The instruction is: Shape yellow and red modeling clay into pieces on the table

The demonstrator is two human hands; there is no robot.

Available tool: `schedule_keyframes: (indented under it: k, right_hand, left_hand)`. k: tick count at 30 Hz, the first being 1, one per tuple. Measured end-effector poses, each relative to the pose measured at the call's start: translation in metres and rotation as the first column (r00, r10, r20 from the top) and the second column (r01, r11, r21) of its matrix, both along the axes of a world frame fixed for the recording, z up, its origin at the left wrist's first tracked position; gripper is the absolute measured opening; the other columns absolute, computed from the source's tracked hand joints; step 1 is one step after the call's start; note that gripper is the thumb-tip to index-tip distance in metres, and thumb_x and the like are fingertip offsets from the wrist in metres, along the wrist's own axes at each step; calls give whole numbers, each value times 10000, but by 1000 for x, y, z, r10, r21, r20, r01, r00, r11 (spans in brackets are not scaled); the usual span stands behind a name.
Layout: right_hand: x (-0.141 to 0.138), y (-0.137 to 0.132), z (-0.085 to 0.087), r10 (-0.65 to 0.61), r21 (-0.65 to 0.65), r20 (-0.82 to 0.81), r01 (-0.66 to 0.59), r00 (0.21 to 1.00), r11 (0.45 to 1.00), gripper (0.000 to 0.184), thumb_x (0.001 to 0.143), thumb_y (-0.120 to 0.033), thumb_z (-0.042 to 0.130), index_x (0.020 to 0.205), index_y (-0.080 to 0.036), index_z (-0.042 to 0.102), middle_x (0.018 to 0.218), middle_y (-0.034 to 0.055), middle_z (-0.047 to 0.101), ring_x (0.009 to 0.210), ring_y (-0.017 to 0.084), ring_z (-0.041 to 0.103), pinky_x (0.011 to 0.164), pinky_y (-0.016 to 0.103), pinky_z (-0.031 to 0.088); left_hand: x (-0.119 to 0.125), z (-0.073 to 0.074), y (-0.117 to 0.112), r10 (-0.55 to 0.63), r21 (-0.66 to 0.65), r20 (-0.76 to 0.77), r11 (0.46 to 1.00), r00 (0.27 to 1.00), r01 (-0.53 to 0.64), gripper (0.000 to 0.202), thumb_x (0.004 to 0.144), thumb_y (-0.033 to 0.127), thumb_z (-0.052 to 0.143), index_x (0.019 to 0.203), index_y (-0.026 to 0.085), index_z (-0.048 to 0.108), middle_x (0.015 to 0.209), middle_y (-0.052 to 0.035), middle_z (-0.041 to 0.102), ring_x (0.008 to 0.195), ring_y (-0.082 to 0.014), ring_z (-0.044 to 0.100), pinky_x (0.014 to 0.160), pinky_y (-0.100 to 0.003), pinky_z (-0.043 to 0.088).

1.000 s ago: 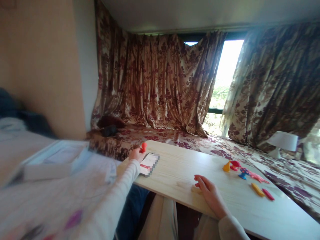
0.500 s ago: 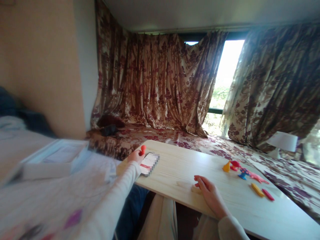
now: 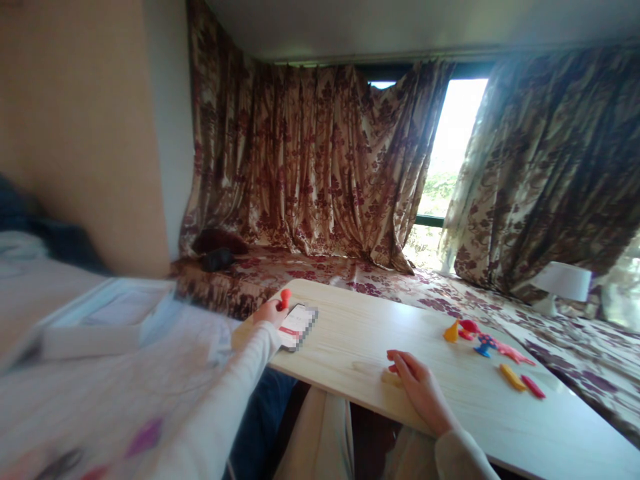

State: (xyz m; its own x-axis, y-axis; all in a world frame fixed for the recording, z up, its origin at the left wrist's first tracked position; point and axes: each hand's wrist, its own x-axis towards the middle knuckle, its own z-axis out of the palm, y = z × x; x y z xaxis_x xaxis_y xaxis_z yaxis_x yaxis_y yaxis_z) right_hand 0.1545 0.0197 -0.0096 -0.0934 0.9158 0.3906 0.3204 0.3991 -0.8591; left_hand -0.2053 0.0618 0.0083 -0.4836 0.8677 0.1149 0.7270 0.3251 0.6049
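My left hand [image 3: 270, 313] is closed around a small red toy with a round top [image 3: 285, 295], which sticks up above the fingers; its lower part is hidden. Just right of that hand, a phone [image 3: 299, 327] with a lit white and red screen lies on the pale wooden table [image 3: 345, 327]. My right hand [image 3: 413, 375] rests at the table's near edge, fingers loosely stretched and slightly bent, holding nothing that I can see. A pale patch beneath its fingertips is too unclear to name.
Toward the table's right end are a yellow cone [image 3: 451, 331], a red toy [image 3: 469, 328], a blue dotted toy [image 3: 485, 345], a pink animal-like toy [image 3: 515, 355], and yellow [image 3: 512, 377] and pink [image 3: 533, 387] sticks. A white box [image 3: 107, 313] sits left; a lamp [image 3: 563, 283] stands right.
The whole view has shifted very slightly. Both hands keep their places, with the red toy still in my left hand.
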Motion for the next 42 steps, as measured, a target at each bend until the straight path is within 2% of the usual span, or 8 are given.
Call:
schedule_keyframes:
  k: [35,38,42]
  right_hand:
    - [-3,-5,7,15,4,-8,-15,1000,1000,560,703,-701,541,801,-176,710,845,93,707,736,239,673,738,353,513]
    - [-2,-4,6,23,6,-1,-23,1000,1000,533,719,-673,546,811,-174,710,838,90,703,739,239,669,737,350,510]
    - [-1,-3,4,31,11,6,-32,999,999,490,750,-633,538,819,-177,705,841,87,701,751,238,663,744,349,505]
  left_hand:
    - [-2,-1,5,-34,-23,-9,999,999,33,299,882,364,535,1114,178,563,1145,-62,588,989,-188,589,845,-394,509]
    - [-7,2,7,-45,-35,1,998,999,45,296,881,370,535,1110,185,567,1145,-58,588,992,-189,589,842,-384,510]
    - [-18,14,18,-58,-52,17,997,998,59,308,875,363,547,1124,181,559,1154,-59,583,1005,-197,586,845,-391,509]
